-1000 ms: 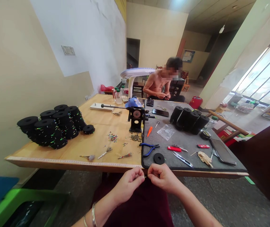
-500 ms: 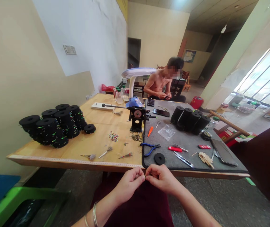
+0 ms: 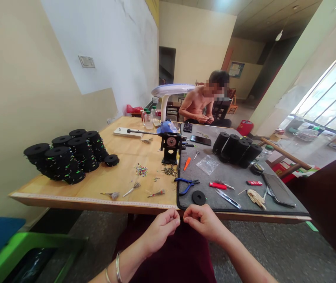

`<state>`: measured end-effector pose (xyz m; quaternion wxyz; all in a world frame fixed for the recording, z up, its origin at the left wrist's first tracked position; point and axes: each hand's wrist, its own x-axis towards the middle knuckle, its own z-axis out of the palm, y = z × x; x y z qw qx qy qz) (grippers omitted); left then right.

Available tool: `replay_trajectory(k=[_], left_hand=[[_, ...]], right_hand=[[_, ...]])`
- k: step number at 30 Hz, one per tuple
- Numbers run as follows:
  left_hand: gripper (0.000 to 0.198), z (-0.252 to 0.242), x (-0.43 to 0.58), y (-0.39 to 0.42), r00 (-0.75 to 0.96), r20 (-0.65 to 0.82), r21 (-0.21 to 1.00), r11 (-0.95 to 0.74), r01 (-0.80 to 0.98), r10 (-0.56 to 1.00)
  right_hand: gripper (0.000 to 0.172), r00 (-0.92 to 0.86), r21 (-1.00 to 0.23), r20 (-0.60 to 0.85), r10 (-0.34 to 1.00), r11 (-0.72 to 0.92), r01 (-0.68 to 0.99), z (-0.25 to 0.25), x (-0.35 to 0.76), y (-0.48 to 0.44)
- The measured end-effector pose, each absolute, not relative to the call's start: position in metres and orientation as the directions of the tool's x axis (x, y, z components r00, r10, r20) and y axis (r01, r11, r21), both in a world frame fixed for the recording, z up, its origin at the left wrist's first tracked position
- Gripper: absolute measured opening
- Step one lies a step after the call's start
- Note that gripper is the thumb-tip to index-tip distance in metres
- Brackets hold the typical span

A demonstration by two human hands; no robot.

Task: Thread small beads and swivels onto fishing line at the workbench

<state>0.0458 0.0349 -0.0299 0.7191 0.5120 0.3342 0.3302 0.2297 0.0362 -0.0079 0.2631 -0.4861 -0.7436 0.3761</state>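
Just in front of the table's near edge, my left hand (image 3: 164, 228) is closed in a pinch, thumb against forefinger. My right hand (image 3: 201, 222) pinches too, its fingertips a small gap from the left ones. Something tiny and dark shows at the left fingertips, too small to name. On the mat beyond my right hand lies a black foam spool (image 3: 199, 197). Blue-handled pliers (image 3: 187, 185) rest left of it, across the mat's edge. Nearby on the wood are bundles of fine strands (image 3: 156, 193), a heap of coloured beads (image 3: 141, 169) and small metal pieces (image 3: 169, 170).
Stacked black foam spools (image 3: 60, 157) stand at the left, and more black rolls (image 3: 235, 147) at the right. A black device with a dial (image 3: 170, 147) stands mid-table before a lamp (image 3: 164, 104). Scissors-like silver cutter (image 3: 228, 198) lies on the mat. Another person (image 3: 199, 106) sits opposite.
My right hand has shifted slightly right, so a small gap has opened between the fingertips of both hands. The left hand has barely moved. The things on the table are unchanged.
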Motion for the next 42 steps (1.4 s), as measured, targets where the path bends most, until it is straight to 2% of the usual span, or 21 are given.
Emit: replay_trajectory(k=[14, 18, 22, 26, 28, 29, 32, 34, 36, 38, 40, 42], left_hand=[[0.036, -0.036, 0.047, 0.037, 0.588, -0.13, 0.944, 0.28, -0.173, 0.798], [0.038, -0.034, 0.045, 0.037, 0.571, -0.139, 0.948, 0.275, -0.16, 0.809], [0.037, -0.034, 0.04, 0.036, 0.553, -0.143, 0.954, 0.262, -0.143, 0.821], [0.035, -0.039, 0.032, 0.032, 0.535, -0.168, 0.973, 0.228, -0.048, 0.828], [0.032, -0.043, 0.027, 0.03, 0.537, -0.171, 0.983, 0.182, 0.033, 0.826], [0.029, -0.046, 0.024, 0.029, 0.538, -0.171, 0.985, 0.149, 0.083, 0.825], [0.02, -0.059, 0.017, 0.026, 0.52, -0.184, 0.959, 0.037, 0.281, 0.834], [0.014, -0.071, 0.014, 0.025, 0.487, -0.173, 0.91, -0.05, 0.411, 0.856], [0.011, -0.083, 0.013, 0.025, 0.48, -0.144, 0.878, -0.113, 0.466, 0.865], [0.011, -0.094, 0.014, 0.025, 0.496, -0.132, 0.867, -0.143, 0.478, 0.858], [0.009, -0.104, 0.016, 0.024, 0.509, -0.136, 0.864, -0.15, 0.481, 0.85], [0.007, -0.109, 0.017, 0.023, 0.516, -0.147, 0.864, -0.144, 0.482, 0.844]], right_hand=[[0.014, -0.342, -0.829, -0.012, 0.94, 0.182, 0.529, -0.016, 0.238, 0.04], [0.021, -0.346, -0.876, 0.012, 0.938, 0.177, 0.449, -0.017, 0.239, 0.039], [0.031, -0.309, -0.949, -0.06, 0.949, 0.042, 0.311, -0.022, 0.24, 0.033], [0.038, -0.142, -0.982, -0.049, 0.989, -0.022, 0.186, -0.028, 0.253, 0.029], [0.038, 0.041, -0.966, 0.041, 0.998, 0.029, 0.257, -0.03, 0.263, 0.03], [0.037, 0.132, -0.933, 0.11, 0.985, 0.057, 0.354, -0.03, 0.268, 0.032], [0.035, 0.249, -0.706, 0.29, 0.924, 0.031, 0.708, -0.032, 0.276, 0.038], [0.034, 0.23, -0.546, 0.277, 0.933, -0.044, 0.837, -0.034, 0.273, 0.041], [0.035, 0.22, -0.435, 0.226, 0.949, -0.104, 0.895, -0.036, 0.265, 0.044], [0.035, 0.233, -0.377, 0.203, 0.951, -0.144, 0.915, -0.039, 0.258, 0.047], [0.033, 0.236, -0.383, 0.201, 0.951, -0.146, 0.912, -0.041, 0.253, 0.051], [0.03, 0.234, -0.444, 0.189, 0.954, -0.129, 0.886, -0.042, 0.253, 0.053]])
